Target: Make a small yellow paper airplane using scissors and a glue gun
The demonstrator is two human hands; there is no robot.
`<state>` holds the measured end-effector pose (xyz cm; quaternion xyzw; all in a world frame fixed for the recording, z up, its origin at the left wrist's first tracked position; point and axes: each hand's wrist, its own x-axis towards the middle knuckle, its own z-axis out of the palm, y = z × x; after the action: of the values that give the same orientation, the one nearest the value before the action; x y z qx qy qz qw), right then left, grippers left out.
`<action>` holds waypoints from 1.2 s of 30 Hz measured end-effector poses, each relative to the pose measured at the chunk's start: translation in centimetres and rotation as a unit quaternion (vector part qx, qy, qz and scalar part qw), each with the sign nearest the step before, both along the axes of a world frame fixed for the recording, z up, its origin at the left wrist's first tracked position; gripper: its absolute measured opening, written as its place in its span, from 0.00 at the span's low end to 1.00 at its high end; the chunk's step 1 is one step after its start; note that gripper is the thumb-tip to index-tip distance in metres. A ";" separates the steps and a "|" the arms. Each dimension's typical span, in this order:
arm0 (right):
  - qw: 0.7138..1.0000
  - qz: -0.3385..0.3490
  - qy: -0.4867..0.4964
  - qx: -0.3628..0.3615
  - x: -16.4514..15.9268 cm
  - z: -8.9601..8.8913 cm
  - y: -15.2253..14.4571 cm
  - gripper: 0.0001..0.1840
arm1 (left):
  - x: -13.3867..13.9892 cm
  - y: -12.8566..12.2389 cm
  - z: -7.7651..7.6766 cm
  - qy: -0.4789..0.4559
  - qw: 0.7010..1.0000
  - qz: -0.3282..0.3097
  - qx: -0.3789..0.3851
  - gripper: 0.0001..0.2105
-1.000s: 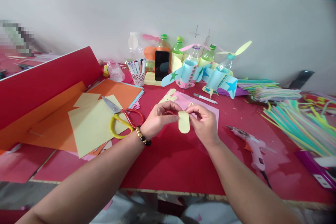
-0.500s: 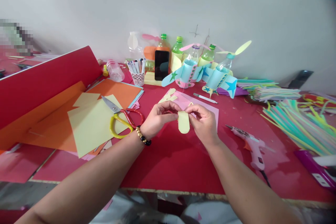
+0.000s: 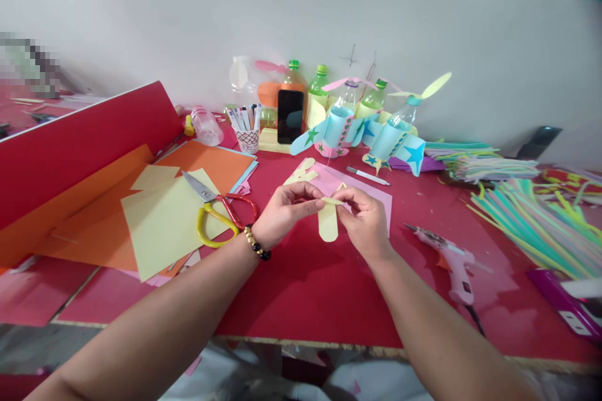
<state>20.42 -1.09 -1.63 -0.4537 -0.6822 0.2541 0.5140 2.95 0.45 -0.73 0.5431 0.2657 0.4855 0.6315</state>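
Note:
A small pale yellow paper piece [image 3: 328, 225] with a rounded lower end hangs between my two hands over the red table. My left hand [image 3: 292, 210], a beaded bracelet at its wrist, pinches the upper left of the piece between thumb and fingers. From the other side my right hand [image 3: 362, 216] grips its upper right edge. The top of the piece looks bent over at the fingertips. Beneath and behind the hands lies a pink paper sheet [image 3: 379, 200], with more pale yellow cut-outs [image 3: 303, 170] at its far left corner.
Scissors [image 3: 214, 210] lie left on a yellow sheet [image 3: 150, 225]. A pink glue gun [image 3: 451, 257] rests at right, near colourful pipe cleaners [image 3: 531, 225]. Behind stand a pen cup [image 3: 246, 138], a phone [image 3: 290, 116] and bottle planes [image 3: 338, 128]. A white pen [image 3: 369, 176] lies before them.
The upper part of the yellow paper piece has folded over between my fingertips, and its lower flap hangs slightly lower. Both hands stay in nearly the same place.

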 end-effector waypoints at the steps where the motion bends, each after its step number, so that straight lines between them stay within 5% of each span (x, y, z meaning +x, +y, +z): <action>1: 1.000 0.000 0.002 -0.002 0.0 0.0 0.0 0.06 | 0.0 0.0 -0.1 -0.001 1.000 0.002 0.001 0.07; 36: 0.999 0.004 0.005 -0.032 -0.3 0.4 -0.4 0.06 | 0.3 0.2 -0.6 0.030 0.996 0.075 -0.037 0.10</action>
<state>20.09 -1.49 -1.21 -0.4660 -0.6730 0.2799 0.5016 3.21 0.61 -1.34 0.5119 0.3420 0.5049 0.6050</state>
